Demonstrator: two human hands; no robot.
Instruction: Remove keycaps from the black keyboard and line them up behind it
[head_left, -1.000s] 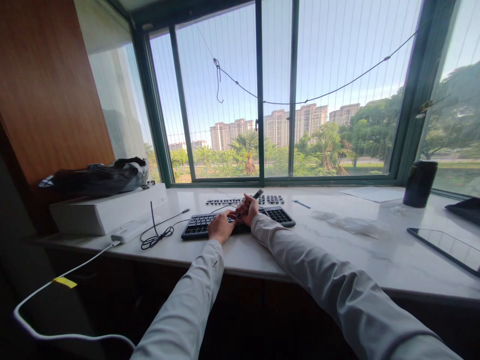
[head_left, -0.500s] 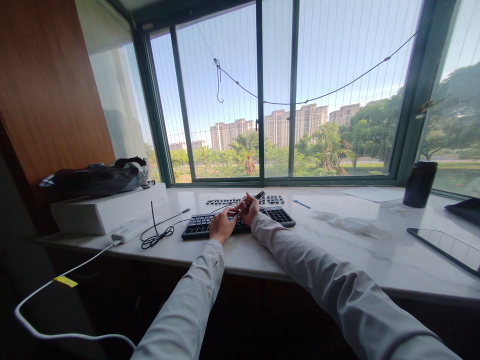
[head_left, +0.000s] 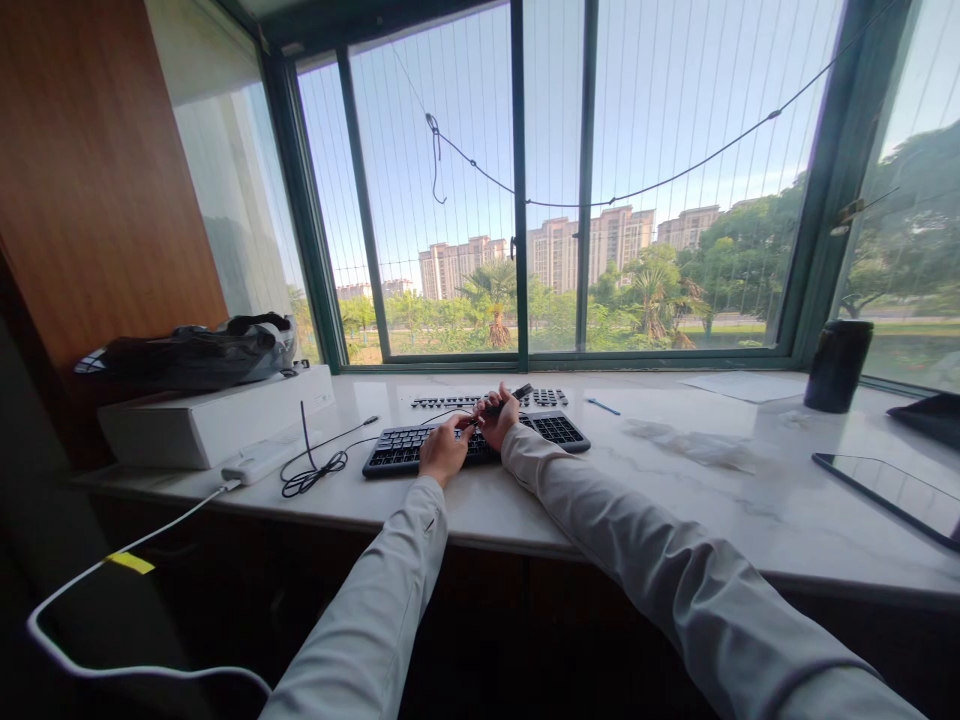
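Our right hand (head_left: 498,421) pinches a slim black pen-like tool (head_left: 508,398), fingers closed round its shaft, the far tip pointing up and to the right. Our left hand (head_left: 442,451) meets it just to the left, its fingertips curled and touching something small at the tool's near end; what they grip is too small to tell. Both hands hover over the middle of a flat black computer keyboard (head_left: 475,444), which lies on the white marble-patterned sill counter (head_left: 675,480). Just beyond it, rows of loose dark keycaps (head_left: 487,401) sit in lines near the window. We judge the work in hand to be on the keyboard's keys, with the tool at one key; the next move calls for a steady, small lift without scattering neighbours. To the left lie a tangled black cable (head_left: 315,468) and a long white box (head_left: 214,420) topped by a dark bag (head_left: 187,355). Far right stand a black cylindrical cup (head_left: 838,366) and a dark flat tablet (head_left: 889,495).
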